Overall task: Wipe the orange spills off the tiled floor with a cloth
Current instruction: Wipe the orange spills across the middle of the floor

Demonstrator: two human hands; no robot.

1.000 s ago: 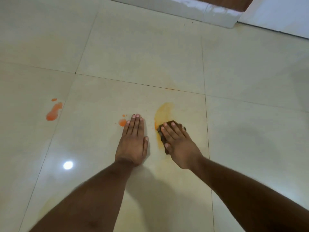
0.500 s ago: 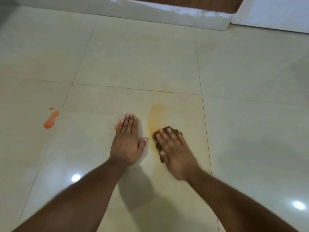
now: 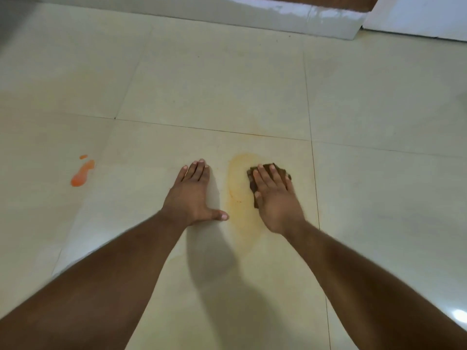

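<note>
My right hand [image 3: 276,198] lies flat with straight fingers on a small dark brown cloth [image 3: 278,169], pressing it onto the cream tiled floor [image 3: 214,84]. Only the cloth's far and left edges show past my fingers. Just left of the cloth a pale yellow-orange smear [image 3: 240,198] runs down the tile between my hands. My left hand [image 3: 193,195] rests flat on the floor, fingers together, thumb spread toward the smear. A bright orange spill [image 3: 83,173] with a small drop above it sits far to the left.
A white tiled step or skirting [image 3: 252,16] runs across the top, with a white panel [image 3: 417,13] at the top right. Dark grout lines cross the floor. A light glare shows at the bottom right.
My right hand has slid the cloth to the right, off the smear, which now shows wider and paler. The small orange spot by my left fingertips is no longer visible.
</note>
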